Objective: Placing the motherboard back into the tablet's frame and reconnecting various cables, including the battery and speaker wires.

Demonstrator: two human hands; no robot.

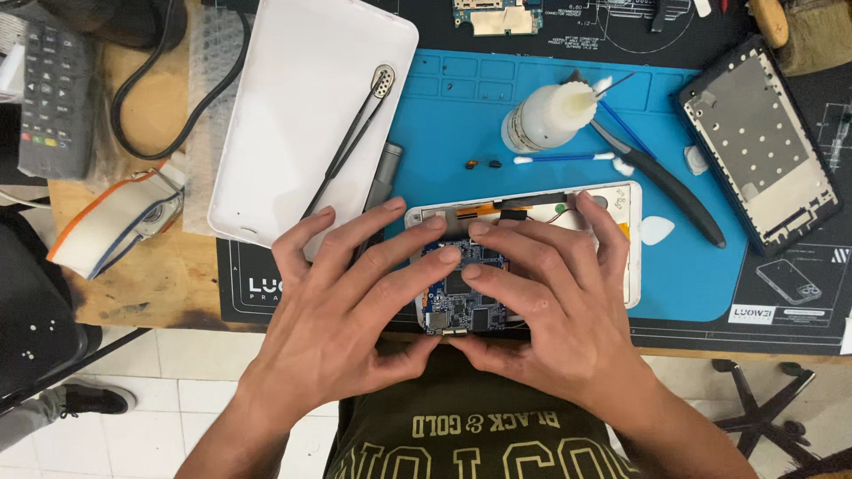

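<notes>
Both hands are gripping the opened white tablet shell (621,200) at the near edge of the blue mat (550,106): left hand (342,310) and right hand (555,306) are pressing fingertips onto the blue circuit board (457,302) inside it. White back cover (311,115) with black tweezers (351,146) is lying just left; glue bottle (541,115) and pliers (670,191) are sitting beyond.

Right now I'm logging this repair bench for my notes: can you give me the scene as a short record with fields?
left hand: fingers on the blue circuit board
right hand: fingers on the same board
board sits in: white tablet frame
surface: blue work mat
left of frame: white back cover, black tweezers lying on it
behind frame: white squeeze bottle, cotton swab, black pliers
</notes>
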